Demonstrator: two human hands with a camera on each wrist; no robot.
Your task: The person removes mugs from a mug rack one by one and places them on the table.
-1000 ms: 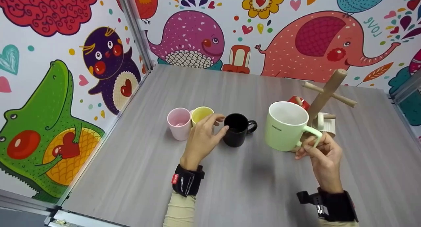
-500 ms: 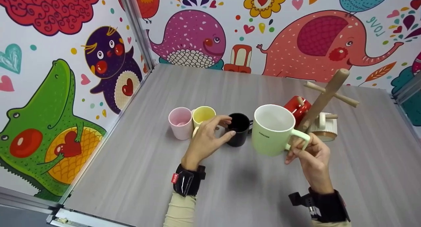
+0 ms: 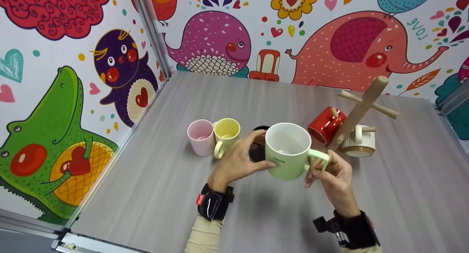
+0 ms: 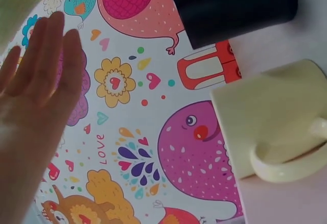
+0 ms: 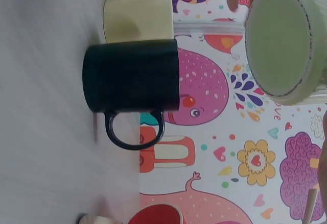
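Observation:
A light green mug (image 3: 287,154) with a white inside is held above the table, its bottom showing in the right wrist view. My right hand (image 3: 335,176) grips it by the handle. My left hand (image 3: 240,159) reaches the mug's left side with thumb and fingers spread, the thumb tip right at its wall. In the left wrist view its fingers (image 4: 43,55) are fairly straight. Behind the green mug a black mug (image 5: 133,76) stands upright on the table, partly hidden in the head view. Left of it stand a yellow mug (image 3: 227,130) and a pink mug (image 3: 201,139).
A wooden mug tree (image 3: 361,108) stands on the right, with a red mug (image 3: 324,126) and a white ribbed mug (image 3: 359,145) at its lower pegs. The grey table (image 3: 146,194) is bounded by cartoon-printed walls (image 3: 263,11) at the back and left.
My right hand has carried the green mug leftward and slightly toward me, covering much of the black mug. My left hand has shifted slightly right to the green mug's side.

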